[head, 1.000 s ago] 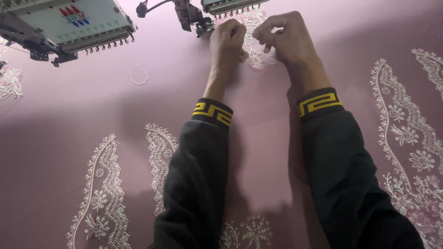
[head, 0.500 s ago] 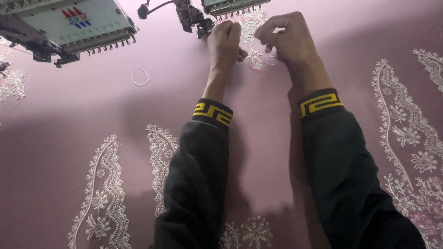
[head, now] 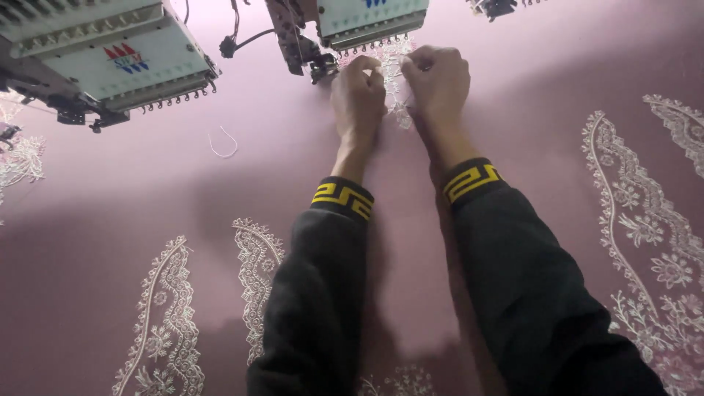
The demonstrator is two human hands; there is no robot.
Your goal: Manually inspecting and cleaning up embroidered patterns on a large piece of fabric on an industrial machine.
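Black sleeves [head: 323, 293] w/ yellow key-pattern cuffs [head: 342, 198]

left head: [head: 110, 62] white embroidery unit, upper left of the frame, needles in a row along its lower edge
loose thread: [head: 224, 143] small white loop on the cloth, below that unit
lace motifs: [head: 165, 315] white, lower left; more at right edge [head: 645, 220]

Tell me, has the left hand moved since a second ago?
No, not noticeably. The left hand sits just below the embroidery head and beside the white motif, fingers curled, as before.
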